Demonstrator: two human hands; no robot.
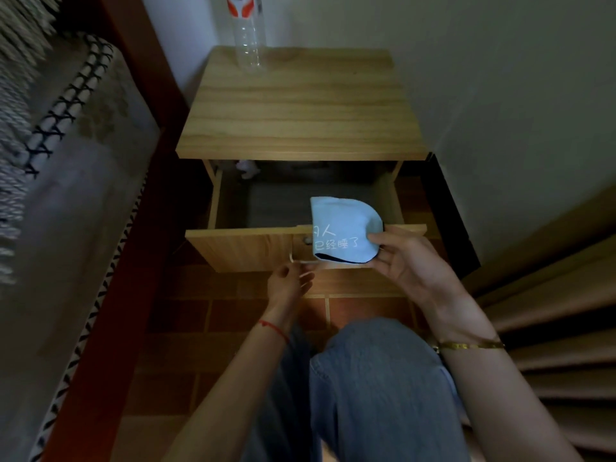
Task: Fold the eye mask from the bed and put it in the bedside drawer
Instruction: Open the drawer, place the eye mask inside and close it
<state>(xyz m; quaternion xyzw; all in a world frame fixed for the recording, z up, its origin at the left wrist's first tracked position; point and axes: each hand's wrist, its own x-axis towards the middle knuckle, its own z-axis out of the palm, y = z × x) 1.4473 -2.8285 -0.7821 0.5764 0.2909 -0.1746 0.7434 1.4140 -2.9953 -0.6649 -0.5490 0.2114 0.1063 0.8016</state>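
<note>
The eye mask (343, 230) is folded in half, so it makes a shape like a half circle with one straight side at the left and a round side at the right. Its cloth is pale blue, with white handwritten characters across the lower part and a dark edge along the near rim. The right hand (405, 261) grasps it at the right side, thumb on top and the other fingers under it, and holds it in the air over the near right part of the open drawer (240, 248), above the front panel. The left hand (288, 281) is lower, in front of the drawer front, with the fingers curled and pinching a thin white string or strap; where this string leads I cannot tell.

The inside of the drawer is dark, with a small pale thing (246, 170) at the far left corner. On the wooden tabletop (300, 108) of the bedside cabinet stands a clear plastic bottle (248, 35) at the far left. The bed (50, 161) is at the left.
</note>
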